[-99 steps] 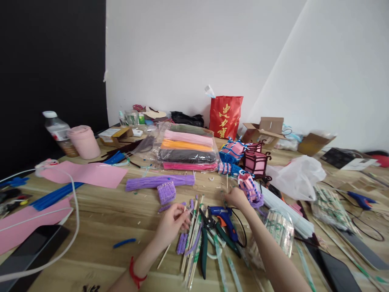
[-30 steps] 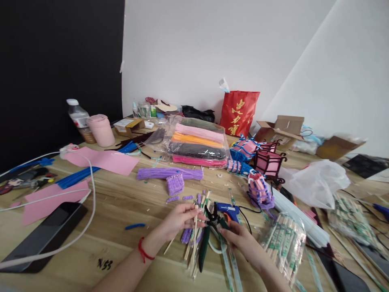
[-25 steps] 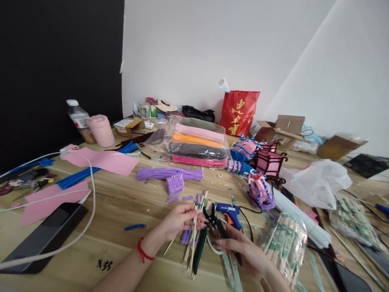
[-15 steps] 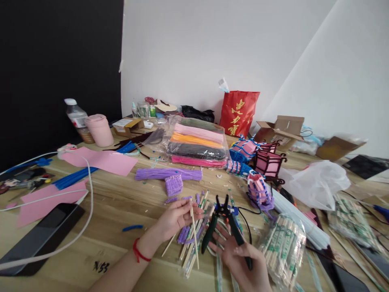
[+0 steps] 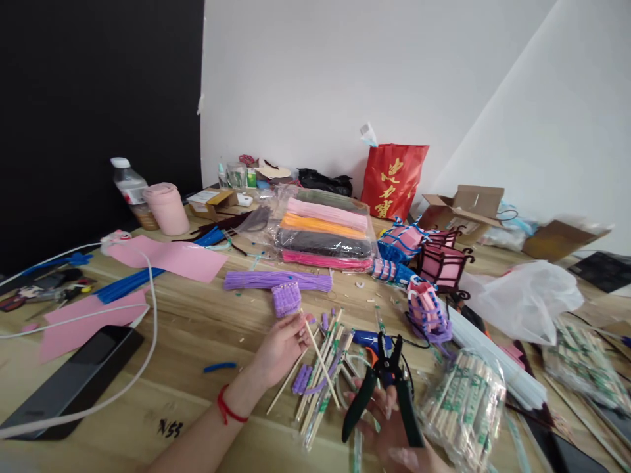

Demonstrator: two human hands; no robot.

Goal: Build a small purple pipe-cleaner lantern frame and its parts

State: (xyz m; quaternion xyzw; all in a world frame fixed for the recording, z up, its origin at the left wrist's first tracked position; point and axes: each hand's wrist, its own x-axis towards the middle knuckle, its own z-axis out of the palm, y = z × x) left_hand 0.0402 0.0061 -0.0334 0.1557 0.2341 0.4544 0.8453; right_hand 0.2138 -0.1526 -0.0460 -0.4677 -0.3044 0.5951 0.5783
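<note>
In a pinch of the thumb and fingertips, my left hand (image 5: 280, 349) holds a bare wooden chopstick (image 5: 323, 364), which slants down to the right. My right hand (image 5: 383, 427), palm turned up, grips a pair of wire strippers (image 5: 388, 369) with dark green handles; the jaws and handles are spread. Several chopsticks (image 5: 323, 401), some in wrappers, lie loose on the table between the hands. Among them is a small purple pipe-cleaner piece (image 5: 302, 380). Behind the strippers lies a blue glue gun (image 5: 365, 339), partly covered. A small purple woven block (image 5: 286, 299) rests beyond my left hand.
A purple pipe-cleaner bundle (image 5: 246, 280) and a bag of coloured pipe cleaners (image 5: 323, 226) lie farther back. Pink lanterns (image 5: 441, 266) stand at the right, near bagged chopsticks (image 5: 463, 401) and a white plastic bag (image 5: 527, 295). A white cable (image 5: 154, 322) loops past a phone (image 5: 83, 368) at the left.
My right hand and the wire strippers have moved right and slightly down, away from the left hand. The chopstick in my left hand now tilts more to the right.
</note>
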